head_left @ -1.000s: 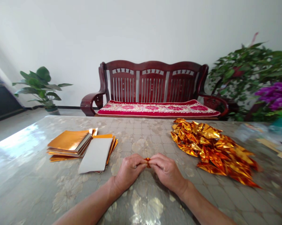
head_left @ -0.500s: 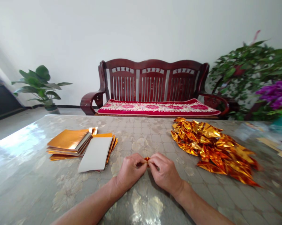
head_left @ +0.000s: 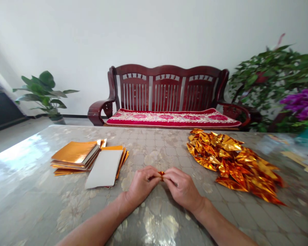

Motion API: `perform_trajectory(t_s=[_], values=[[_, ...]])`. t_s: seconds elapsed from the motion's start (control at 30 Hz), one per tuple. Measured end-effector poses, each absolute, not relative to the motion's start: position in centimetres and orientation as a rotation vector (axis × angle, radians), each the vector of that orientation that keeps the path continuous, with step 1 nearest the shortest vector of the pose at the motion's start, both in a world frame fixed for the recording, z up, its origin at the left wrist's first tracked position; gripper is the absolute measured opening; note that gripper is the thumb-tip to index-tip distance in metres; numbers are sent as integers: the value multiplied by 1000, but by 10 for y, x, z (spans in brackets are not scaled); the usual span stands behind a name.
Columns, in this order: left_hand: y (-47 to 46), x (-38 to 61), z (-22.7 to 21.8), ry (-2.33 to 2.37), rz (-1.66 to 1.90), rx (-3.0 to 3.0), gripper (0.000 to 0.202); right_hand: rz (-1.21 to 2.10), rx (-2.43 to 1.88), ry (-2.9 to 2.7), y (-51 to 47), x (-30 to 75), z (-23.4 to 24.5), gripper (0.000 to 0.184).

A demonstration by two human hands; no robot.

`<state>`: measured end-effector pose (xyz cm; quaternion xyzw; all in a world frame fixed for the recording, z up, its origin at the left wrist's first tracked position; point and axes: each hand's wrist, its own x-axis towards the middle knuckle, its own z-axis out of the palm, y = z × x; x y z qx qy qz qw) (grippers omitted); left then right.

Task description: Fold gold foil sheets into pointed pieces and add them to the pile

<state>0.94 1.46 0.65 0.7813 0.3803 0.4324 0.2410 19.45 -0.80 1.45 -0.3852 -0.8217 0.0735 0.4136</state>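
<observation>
Left of the pile (head_left: 233, 160), the foil (head_left: 161, 174) sits between left hand (head_left: 141, 184) and right hand (head_left: 184, 188), both sets of fingers pinching it (long axis hidden), neither hand nearer.

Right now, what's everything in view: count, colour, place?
Table: one, grey, foreground
Foil piece: one, orange, front centre
Sheet stacks: two, gold and grey, table's left
Foil pile: one, orange, table's right
Clutter: uncounted, clear, teal and tan, right edge
Bench: one, dark red, behind table
Seat cover: one, red and cream, on bench
Potted plant: one, green, far left
Foliage: uncounted, green, right
Flowers: uncounted, purple, right
Wall: one, white, background
Floor: one, grey, left
Panel: one, dark, left
Left hand, right hand: one each, pinching foil piece
</observation>
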Motion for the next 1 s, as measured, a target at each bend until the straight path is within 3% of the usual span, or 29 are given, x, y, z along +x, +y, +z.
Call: perform_trajectory(t_s=[0.7,1.0], values=[[9,-8,10,656,1034,2297,15,309,-752,-2201,-16,200,27,20],[8,-1,3,697,1041,2261,17,390,-809,-2170,-14,197,19,22]])
